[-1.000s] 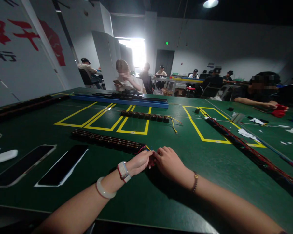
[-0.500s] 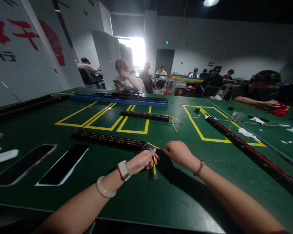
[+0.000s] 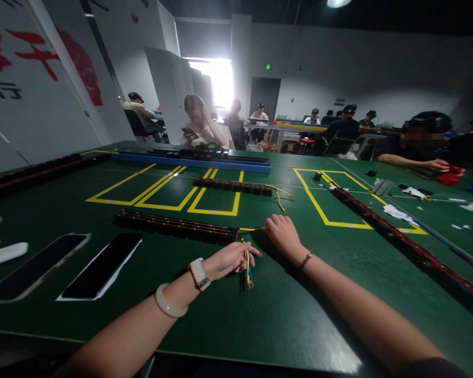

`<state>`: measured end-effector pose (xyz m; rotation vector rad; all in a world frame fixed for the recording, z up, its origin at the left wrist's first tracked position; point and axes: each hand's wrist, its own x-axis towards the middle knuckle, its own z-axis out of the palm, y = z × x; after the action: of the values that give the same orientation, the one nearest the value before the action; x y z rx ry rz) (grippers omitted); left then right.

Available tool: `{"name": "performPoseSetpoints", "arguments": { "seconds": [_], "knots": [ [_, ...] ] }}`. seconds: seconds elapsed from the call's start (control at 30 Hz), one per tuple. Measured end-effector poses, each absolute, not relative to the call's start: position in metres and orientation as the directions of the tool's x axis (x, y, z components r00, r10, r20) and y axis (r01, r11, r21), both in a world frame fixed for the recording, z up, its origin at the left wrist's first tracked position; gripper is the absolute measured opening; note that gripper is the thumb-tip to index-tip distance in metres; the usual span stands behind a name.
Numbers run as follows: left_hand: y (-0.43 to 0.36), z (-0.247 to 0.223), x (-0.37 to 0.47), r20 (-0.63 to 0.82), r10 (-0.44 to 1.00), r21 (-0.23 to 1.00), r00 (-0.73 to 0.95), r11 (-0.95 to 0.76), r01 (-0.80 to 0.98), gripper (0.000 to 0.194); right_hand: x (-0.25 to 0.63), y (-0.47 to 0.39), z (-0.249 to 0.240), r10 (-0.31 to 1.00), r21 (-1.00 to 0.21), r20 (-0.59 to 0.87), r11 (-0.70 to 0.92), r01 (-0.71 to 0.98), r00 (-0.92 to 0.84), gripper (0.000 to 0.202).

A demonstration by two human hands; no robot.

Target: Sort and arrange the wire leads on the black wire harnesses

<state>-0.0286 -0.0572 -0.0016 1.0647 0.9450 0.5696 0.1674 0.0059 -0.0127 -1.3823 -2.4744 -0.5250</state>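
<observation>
A long black strip-shaped assembly (image 3: 177, 224) with copper-coloured lines lies on the green table, its wired end toward my hands. My left hand (image 3: 232, 258) is closed round a bundle of yellow and blue wires (image 3: 248, 273) at that end; metal ring terminals hang below the fingers. A single yellow wire (image 3: 249, 229) runs from the strip's end to my right hand (image 3: 280, 230). The right fingers are curled on its tip, partly hidden by the back of the hand.
A shorter black strip (image 3: 232, 186) with yellow leads lies beyond, across yellow tape outlines. Two dark phone-like slabs (image 3: 102, 265) are at the left. A long strip with red wires (image 3: 398, 236) runs down the right. Across the table a person (image 3: 197, 123) holds a phone; another sits at the right.
My right hand has moved slightly up and left, its wrist turning, and the yellow wire lies flatter. My left hand stays on the bundle, with its index finger stretched farther right.
</observation>
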Motion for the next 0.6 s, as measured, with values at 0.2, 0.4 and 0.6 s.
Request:
{"name": "performPoseSetpoints", "arguments": {
  "seconds": [0.2,0.4,0.6],
  "knots": [
    [-0.056,-0.009,-0.027,-0.370,0.783,0.880,0.501,0.467,-0.081,0.034,0.171,-0.017,-0.011,0.347,0.308,0.341,0.837,0.453,-0.873,0.028],
    [-0.051,-0.020,-0.027,-0.340,0.772,0.881,0.537,0.461,-0.105,0.033,0.166,-0.022,-0.010,0.140,0.313,0.298,0.920,0.235,-0.944,0.032],
    [-0.047,-0.018,-0.031,-0.307,0.717,0.827,0.626,0.527,-0.198,0.039,0.168,-0.014,-0.013,0.154,0.109,0.544,0.962,0.251,-0.825,0.031]
  ]
}}
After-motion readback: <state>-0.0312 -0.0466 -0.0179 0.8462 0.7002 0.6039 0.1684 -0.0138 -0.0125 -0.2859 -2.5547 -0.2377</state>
